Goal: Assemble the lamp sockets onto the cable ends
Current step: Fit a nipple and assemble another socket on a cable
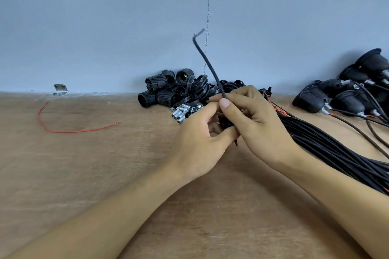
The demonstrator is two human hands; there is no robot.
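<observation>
Black cable (207, 63) rises steeply at frame centre, bent tip uppermost, pinched between the thumb and curled fingers of the right hand (259, 124). Touching it, the left hand (195, 143) curls round a small black part (225, 123), perhaps a socket piece, mostly hidden; loose sockets (164, 90) lie piled just behind.

Socket parts (168, 90) behind the hands; cable bundle (336, 153) right, loose wire (63, 131) left

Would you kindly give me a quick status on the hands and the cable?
Right hand pinches thin black cable, end pointing up. Left hand holds small black part, mostly hidden. No obstruction seen.
</observation>
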